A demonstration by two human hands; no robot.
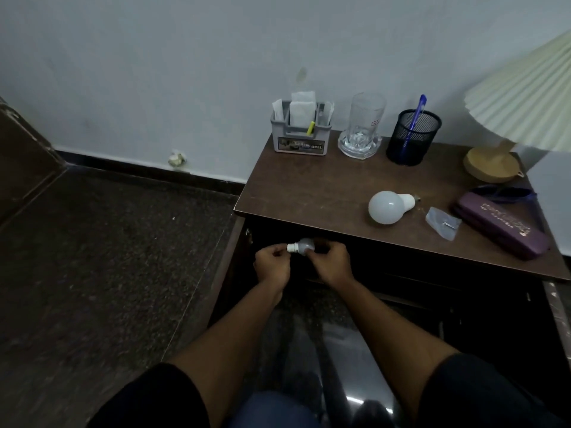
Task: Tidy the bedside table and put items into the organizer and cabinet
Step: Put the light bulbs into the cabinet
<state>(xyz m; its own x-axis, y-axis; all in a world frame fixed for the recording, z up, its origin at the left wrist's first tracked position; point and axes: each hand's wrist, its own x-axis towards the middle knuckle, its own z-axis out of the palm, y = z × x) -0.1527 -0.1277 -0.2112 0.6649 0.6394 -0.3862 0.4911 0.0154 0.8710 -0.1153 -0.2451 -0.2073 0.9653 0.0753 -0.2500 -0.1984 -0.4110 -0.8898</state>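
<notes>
Both my hands hold a small white bulb in front of the dark open cabinet under the bedside table. My left hand pinches its screw base, and my right hand grips the round glass end. On the tabletop lie a larger white bulb, a small clear plastic packet and a purple case. The grey organizer holds papers and a yellow marker at the back left.
A glass mug on a glass coaster, a black mesh cup with a blue pen, and a pleated lamp on a wooden base line the back. Crumpled paper lies by the wall. An open cabinet door stands left.
</notes>
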